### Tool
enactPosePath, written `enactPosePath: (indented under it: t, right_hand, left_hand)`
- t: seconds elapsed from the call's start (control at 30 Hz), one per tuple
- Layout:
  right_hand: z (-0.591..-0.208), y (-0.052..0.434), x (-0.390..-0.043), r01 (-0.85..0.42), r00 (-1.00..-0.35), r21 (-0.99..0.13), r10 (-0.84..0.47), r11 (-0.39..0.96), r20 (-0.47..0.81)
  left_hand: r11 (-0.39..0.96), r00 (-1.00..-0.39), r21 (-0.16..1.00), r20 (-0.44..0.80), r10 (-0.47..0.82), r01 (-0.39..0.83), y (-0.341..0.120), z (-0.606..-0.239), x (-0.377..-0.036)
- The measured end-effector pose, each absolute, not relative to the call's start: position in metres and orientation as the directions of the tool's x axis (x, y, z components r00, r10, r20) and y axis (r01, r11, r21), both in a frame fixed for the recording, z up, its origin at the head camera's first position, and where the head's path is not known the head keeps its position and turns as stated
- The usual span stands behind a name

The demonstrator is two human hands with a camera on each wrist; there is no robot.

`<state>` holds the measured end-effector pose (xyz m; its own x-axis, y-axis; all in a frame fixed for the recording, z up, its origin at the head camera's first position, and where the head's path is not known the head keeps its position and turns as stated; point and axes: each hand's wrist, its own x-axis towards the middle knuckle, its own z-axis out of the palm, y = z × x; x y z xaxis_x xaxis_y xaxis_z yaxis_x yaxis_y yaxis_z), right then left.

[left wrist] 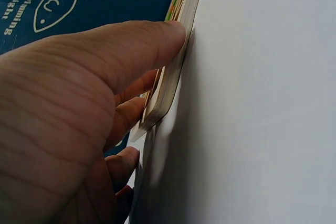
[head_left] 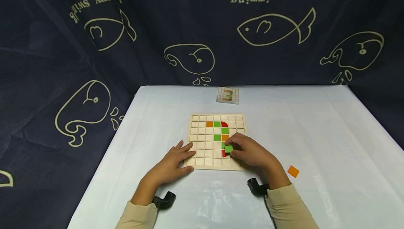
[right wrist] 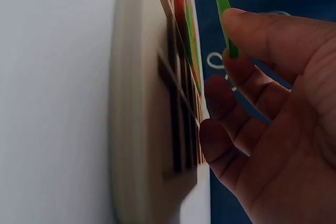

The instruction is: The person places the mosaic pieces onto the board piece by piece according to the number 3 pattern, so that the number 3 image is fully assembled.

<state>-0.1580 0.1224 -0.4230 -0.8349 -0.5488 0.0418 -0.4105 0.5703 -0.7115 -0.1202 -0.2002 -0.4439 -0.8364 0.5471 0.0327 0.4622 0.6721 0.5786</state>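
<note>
A square wooden grid board [head_left: 208,168] lies on the table, partly filled with flat tiles. In its top line of tiles sit an orange square [head_left: 209,124], a green square [head_left: 216,124] and a red quarter-round tile [head_left: 224,124]. Several green and orange tiles run down below them. My right hand [head_left: 252,152] pinches a green square tile [right wrist: 228,24] between thumb and index finger, raised over the board's lower part. Just below it shows another red tile [head_left: 224,153], partly covered. Fingers spread, my left hand [head_left: 172,162] rests on the board's left edge, thumb at the near corner.
One loose orange tile [head_left: 293,171] lies on the white tabletop [head_left: 315,134], right of my right forearm. Beyond the board is a small pattern card [head_left: 228,95] showing a coloured grid. A dark printed cloth [head_left: 189,18] hangs behind the table.
</note>
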Motion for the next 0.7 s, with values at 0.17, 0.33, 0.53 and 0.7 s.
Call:
enactPosePath:
  t: [0.17, 0.33, 0.53, 0.7]
  right_hand:
    - [-0.425, 0.111, -0.158, -0.443, -0.815, -0.710, -0.575, 0.548, 0.065]
    - [-0.428, 0.102, -0.159, -0.463, -0.803, -0.711, -0.590, 0.530, 0.084]
    - [-0.430, 0.092, -0.158, -0.474, -0.794, -0.699, -0.603, 0.535, 0.076]
    - [-0.432, 0.087, -0.158, -0.489, -0.794, -0.663, -0.603, 0.566, 0.071]
  left_hand:
    - [0.674, -0.835, 0.575, 0.030, 0.550, 0.464, -0.200, -0.445, -0.121]
    - [0.678, -0.836, 0.570, 0.030, 0.548, 0.465, -0.200, -0.445, -0.121]
    - [0.678, -0.836, 0.569, 0.031, 0.548, 0.465, -0.200, -0.445, -0.121]
    - [0.680, -0.838, 0.571, 0.028, 0.544, 0.460, -0.199, -0.444, -0.121]
